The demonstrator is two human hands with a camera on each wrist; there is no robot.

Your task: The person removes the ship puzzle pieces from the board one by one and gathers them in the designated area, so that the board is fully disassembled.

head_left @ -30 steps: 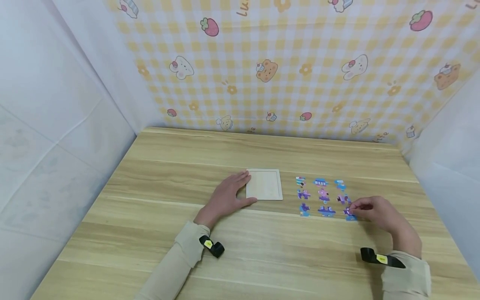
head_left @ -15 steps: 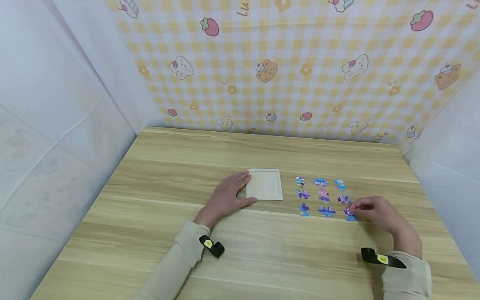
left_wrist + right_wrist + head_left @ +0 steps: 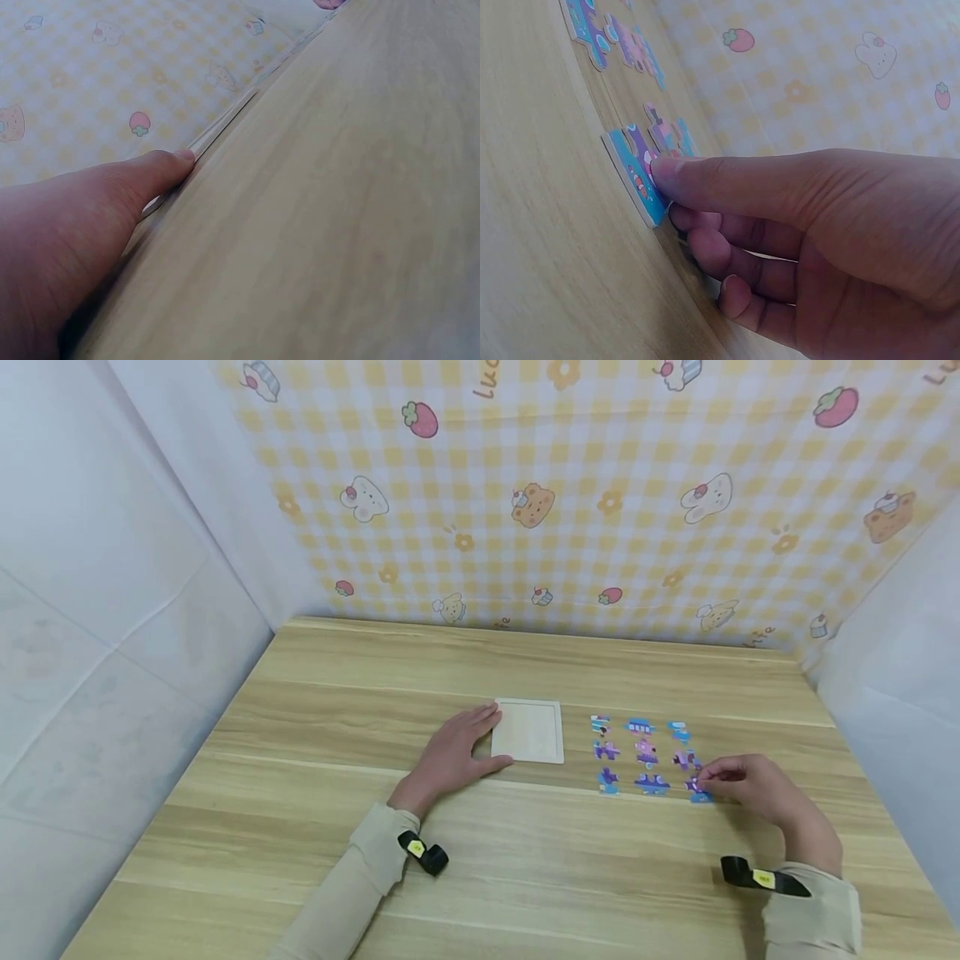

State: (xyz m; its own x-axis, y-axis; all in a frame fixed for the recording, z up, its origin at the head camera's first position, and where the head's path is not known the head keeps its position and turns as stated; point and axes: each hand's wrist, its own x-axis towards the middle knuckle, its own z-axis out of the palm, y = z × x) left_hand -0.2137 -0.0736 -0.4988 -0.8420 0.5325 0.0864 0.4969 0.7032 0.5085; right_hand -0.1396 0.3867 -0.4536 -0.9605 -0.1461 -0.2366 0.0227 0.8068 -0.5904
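My left hand [image 3: 452, 750] rests with extended fingers at the left side of a pale square puzzle tray [image 3: 528, 733]. Its thumb touches the tray's near edge; the left wrist view shows the thumb tip at the thin tray rim [image 3: 225, 124]. To the right, my right hand [image 3: 757, 789] pinches the near-right puzzle piece [image 3: 635, 176], purple and blue with a small orange figure. The thumb lies on the piece's face, the index finger is mostly hidden and the other fingers curl. That piece lies low at the tabletop.
Several other puzzle pieces [image 3: 651, 783] lie in spaced rows between the tray and my right hand. The wood-grain table [image 3: 570, 868] meets a yellow checked cloth [image 3: 577, 552] at the back, with white sheeting [image 3: 112, 610] at the left and right sides.
The head view has tilted very slightly. Both hands, the tray and the puzzle pieces keep their places.
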